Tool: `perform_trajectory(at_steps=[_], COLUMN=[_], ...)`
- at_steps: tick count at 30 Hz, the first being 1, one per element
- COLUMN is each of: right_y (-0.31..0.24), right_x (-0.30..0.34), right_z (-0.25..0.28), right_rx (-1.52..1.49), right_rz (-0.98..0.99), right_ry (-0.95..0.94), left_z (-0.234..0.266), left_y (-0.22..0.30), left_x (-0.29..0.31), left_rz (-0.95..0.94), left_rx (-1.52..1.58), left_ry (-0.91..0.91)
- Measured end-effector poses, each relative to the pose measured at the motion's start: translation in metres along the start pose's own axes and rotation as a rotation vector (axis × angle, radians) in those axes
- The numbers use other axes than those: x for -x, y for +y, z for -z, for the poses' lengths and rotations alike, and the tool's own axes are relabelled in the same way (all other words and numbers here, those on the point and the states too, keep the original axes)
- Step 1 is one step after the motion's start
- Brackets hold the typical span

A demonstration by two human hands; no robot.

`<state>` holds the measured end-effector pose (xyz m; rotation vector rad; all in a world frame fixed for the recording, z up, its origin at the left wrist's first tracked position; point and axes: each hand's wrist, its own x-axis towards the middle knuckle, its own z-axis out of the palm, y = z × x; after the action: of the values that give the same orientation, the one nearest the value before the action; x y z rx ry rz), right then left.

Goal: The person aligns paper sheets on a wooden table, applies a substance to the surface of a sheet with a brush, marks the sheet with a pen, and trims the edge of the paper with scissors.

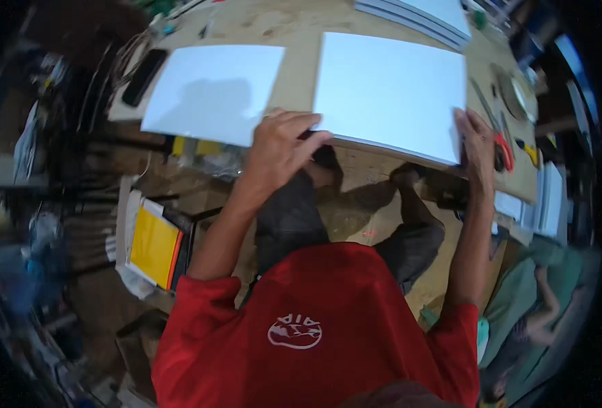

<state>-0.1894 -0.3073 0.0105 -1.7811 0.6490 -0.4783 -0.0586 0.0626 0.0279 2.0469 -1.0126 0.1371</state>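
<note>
A thick rectangular stack of white paper [391, 92] lies on the table in front of me, its near edge along the table's front. My left hand [280, 144] is closed at its near left corner, thumb and forefinger against the edge. At the near right edge, my right hand [476, 146] grips the same stack, its fingers partly hidden by the side of the hand. To the left lies another white sheet [212, 92], its near edge reaching past the table's front and a shadow falling across it. Whether that one is a single sheet, I cannot tell.
Red-handled scissors [503, 151] lie right of my right hand, with a roll of tape [519, 95] beyond. Further white stacks [416, 22] sit at the far right. A long black object [144, 77] rests at the table's left. A yellow pad [155, 246] is lower left.
</note>
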Motion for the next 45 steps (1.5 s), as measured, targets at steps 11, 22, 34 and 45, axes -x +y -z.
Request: perform_trajectory(at_steps=[11, 22, 34, 45], right_y=[-0.020, -0.019, -0.015, -0.014], right_x=[0.007, 0.021, 0.085, 0.062], right_z=[0.002, -0.002, 0.008, 0.005], right_rx=[-0.060, 0.087, 0.553, 0.724], right_rz=[-0.062, 0.088, 0.604, 0.759], right_ry=[-0.022, 0.054, -0.027, 0.040], left_z=[-0.003, -0.001, 0.004, -0.009], left_y=[0.010, 0.003, 0.002, -0.011], left_x=[0.005, 0.006, 0.006, -0.012], left_rz=[0.051, 0.092, 0.044, 0.034], left_rx=[-0.091, -0.063, -0.086, -0.040], left_ry=[0.043, 0.032, 0.005, 0.050])
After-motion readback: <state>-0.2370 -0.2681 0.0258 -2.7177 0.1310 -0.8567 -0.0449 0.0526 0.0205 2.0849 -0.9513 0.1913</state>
